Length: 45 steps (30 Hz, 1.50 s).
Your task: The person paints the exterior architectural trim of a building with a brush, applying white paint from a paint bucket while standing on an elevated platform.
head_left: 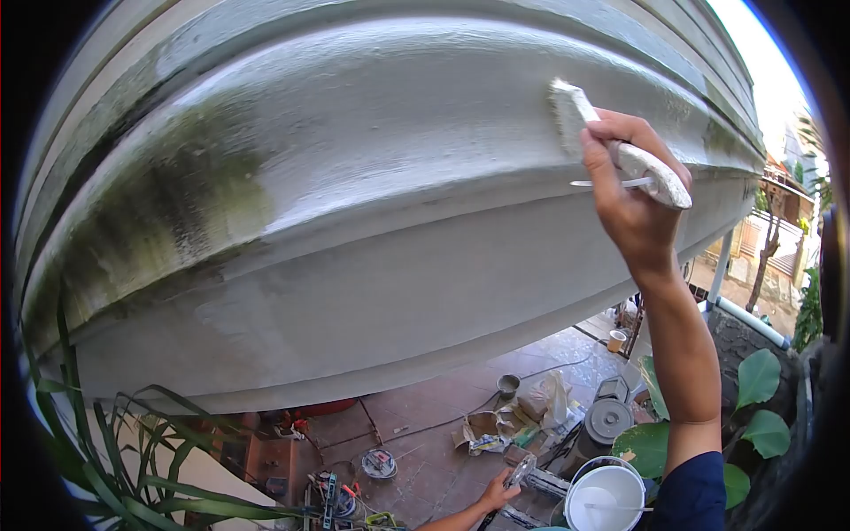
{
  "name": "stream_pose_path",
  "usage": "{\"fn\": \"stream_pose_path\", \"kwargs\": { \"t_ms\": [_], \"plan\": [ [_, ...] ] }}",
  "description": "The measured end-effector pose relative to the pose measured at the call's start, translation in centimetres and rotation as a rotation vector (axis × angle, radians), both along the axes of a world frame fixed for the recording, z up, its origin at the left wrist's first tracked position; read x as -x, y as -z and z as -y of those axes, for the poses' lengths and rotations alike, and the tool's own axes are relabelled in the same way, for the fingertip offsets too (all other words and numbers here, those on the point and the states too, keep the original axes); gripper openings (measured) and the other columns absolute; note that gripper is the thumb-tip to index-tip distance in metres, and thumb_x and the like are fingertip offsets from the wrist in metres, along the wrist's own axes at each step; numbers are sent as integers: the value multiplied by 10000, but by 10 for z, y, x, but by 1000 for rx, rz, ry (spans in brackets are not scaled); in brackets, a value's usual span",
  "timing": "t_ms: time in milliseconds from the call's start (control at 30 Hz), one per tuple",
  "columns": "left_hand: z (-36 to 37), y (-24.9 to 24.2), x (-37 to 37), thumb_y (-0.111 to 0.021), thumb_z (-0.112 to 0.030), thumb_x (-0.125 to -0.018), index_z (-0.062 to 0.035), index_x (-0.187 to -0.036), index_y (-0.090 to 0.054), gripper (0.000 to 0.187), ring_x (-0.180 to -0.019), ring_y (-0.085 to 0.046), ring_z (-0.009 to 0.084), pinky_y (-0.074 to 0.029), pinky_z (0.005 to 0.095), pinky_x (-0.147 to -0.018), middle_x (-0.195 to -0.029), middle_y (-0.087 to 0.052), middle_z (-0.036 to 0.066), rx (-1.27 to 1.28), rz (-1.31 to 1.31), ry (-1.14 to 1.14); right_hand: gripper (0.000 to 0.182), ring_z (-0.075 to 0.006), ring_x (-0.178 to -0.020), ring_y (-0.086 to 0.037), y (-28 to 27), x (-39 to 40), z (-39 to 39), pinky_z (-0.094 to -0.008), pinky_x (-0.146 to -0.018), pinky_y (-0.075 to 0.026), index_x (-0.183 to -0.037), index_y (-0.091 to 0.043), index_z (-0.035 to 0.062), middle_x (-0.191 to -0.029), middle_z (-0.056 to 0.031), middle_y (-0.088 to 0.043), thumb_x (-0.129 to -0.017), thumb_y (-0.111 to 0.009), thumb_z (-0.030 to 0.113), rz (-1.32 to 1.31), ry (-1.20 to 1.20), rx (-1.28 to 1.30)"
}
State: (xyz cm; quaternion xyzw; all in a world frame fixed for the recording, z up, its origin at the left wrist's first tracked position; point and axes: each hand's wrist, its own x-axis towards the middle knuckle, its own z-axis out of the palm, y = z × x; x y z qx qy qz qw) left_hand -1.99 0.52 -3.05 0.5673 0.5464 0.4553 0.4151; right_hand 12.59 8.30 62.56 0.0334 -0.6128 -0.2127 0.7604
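Observation:
In the head view my right hand (pixel 636 190) is raised at the upper right, fingers wrapped round the white handle of a paintbrush (pixel 653 177). Its bristles meet the curved concrete ledge (pixel 398 97), which looks wet and pale grey around them. A thin white rod sticks out sideways from the brush handle. Low in the frame, my left hand (pixel 498 492) is closed on the end of a grey, paint-spattered bar (pixel 522 469); I cannot tell what the bar belongs to. Between my arms stands a white bucket (pixel 577 506) with white paint and a thin stick in it.
Dark green stains (pixel 168 212) mark the ledge's left side. Long-leaved plants (pixel 168 473) crowd the lower left, broad leaves (pixel 759 380) the right. On the tiled floor (pixel 425 460) far below lie a small pot (pixel 508 385), bags (pixel 547 398), a lidded grey bucket (pixel 608 419) and tools.

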Motion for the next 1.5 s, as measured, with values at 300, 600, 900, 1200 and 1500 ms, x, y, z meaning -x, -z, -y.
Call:
{"fn": "stream_pose_path", "kwargs": {
  "t_ms": [300,600,900,1200,1500],
  "plan": [
    [-8,9,1,-706,-379,-786,-35,-1311,-492,663,-1101,-611,311,-460,384,-935,-1169,-630,203,60,-45,-18,79,-115,-664,-675,-41,135,102,-245,-589,-527,-870,-651,37,-764,-78,-694,-812,-701,16,226,-687,-193],
    [-7,-5,-4,-709,-353,-791,-26,-1305,-497,644,-1120,-590,321,-446,391,-970,-1196,-612,216,-11,-14,-1,106,-129,-811,-677,-4,-11,-6,-272,-720,-586,-980,-676,27,-945,-84,-696,-896,-693,90,-161,-250,246],
    [-5,-5,-4,-713,-348,-777,-54,-1281,-507,618,-1107,-600,319,-453,396,-957,-1165,-626,215,17,-1,-14,143,-178,-750,-693,-12,176,162,-291,-657,-574,-927,-658,25,-883,-126,-698,-794,-708,10,115,-570,-323],
    [-1,-14,-6,-717,-319,-774,-49,-1261,-514,593,-1082,-610,310,-465,393,-932,-1157,-633,201,-47,-43,-68,76,-119,-795,-664,14,84,44,-267,-691,-546,-934,-681,25,-913,-120,-720,-863,-696,46,-63,-363,202],
    [-1,-16,-7,-709,-351,-787,-68,-1289,-503,612,-1101,-599,359,-454,407,-942,-1197,-623,211,-2,-53,-42,130,-269,-802,-693,2,36,22,-330,-727,-543,-986,-686,32,-923,-114,-705,-859,-660,40,-49,145,-68]
  ]
}}
